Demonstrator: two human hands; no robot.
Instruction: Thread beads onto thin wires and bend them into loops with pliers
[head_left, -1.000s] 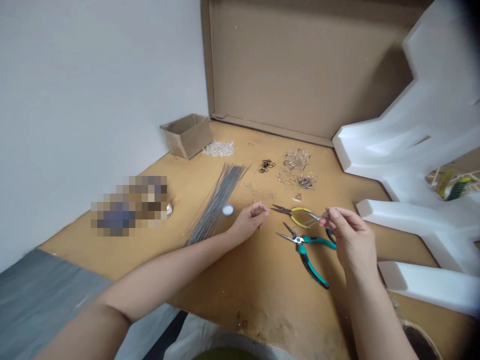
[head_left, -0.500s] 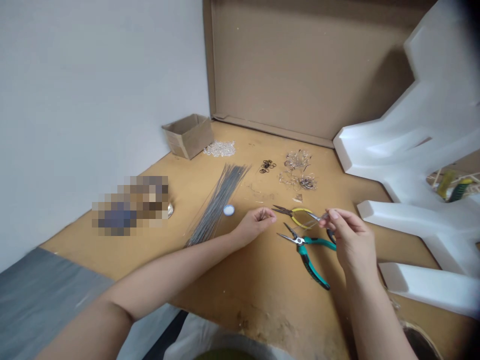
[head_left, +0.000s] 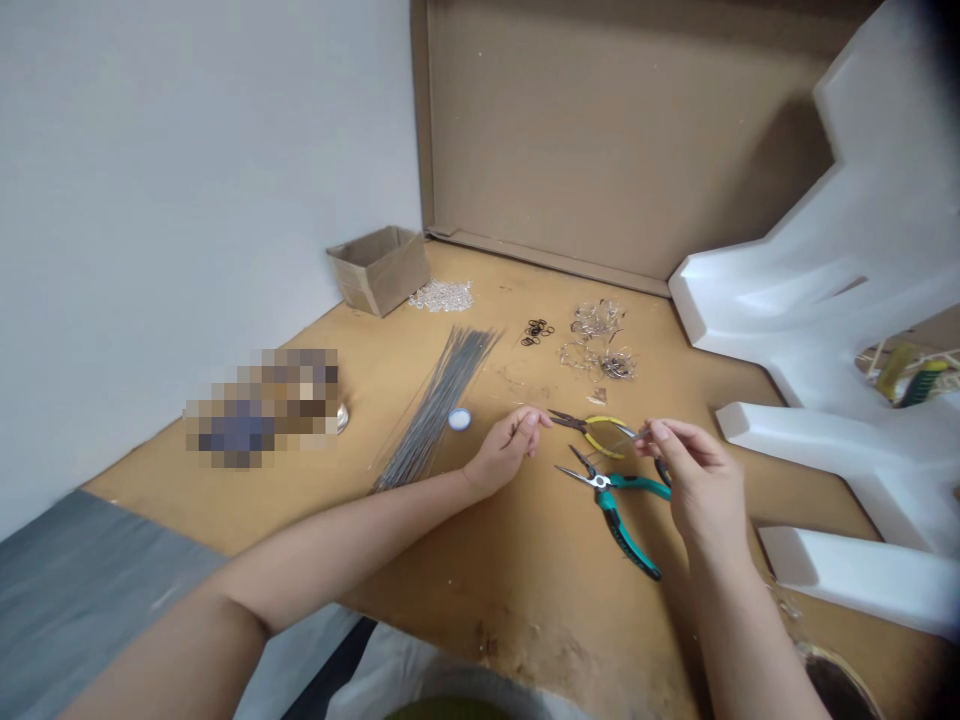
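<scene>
My left hand [head_left: 514,445] is closed, its fingertips pinched together near the jaws of the yellow-handled pliers [head_left: 596,432]. What lies in its fingers is too small to make out. My right hand [head_left: 697,465] pinches a thin silvery piece of wire [head_left: 642,434], mostly covered by thumb and fingers. Below and between the hands, green-handled long-nose pliers [head_left: 626,540] lie with jaws apart. A silvery blade and a black loop, partly hidden, show beside my right hand. Left of my left hand lies a bundle of straight grey wires [head_left: 439,405], with a small white, blue-rimmed disc [head_left: 460,419] beside it.
Tangled wire pieces [head_left: 600,340] and black rings [head_left: 536,331] lie farther back. Clear small pieces [head_left: 442,295] are heaped beside an open cardboard box [head_left: 379,270]. White moulded foam [head_left: 817,430] borders the right side. A cardboard panel [head_left: 600,130] stands behind. A blurred-out area covers the left.
My left hand has turned slightly and curled its fingers in more. My right hand has shifted a little to the left. The tools on the table stay put.
</scene>
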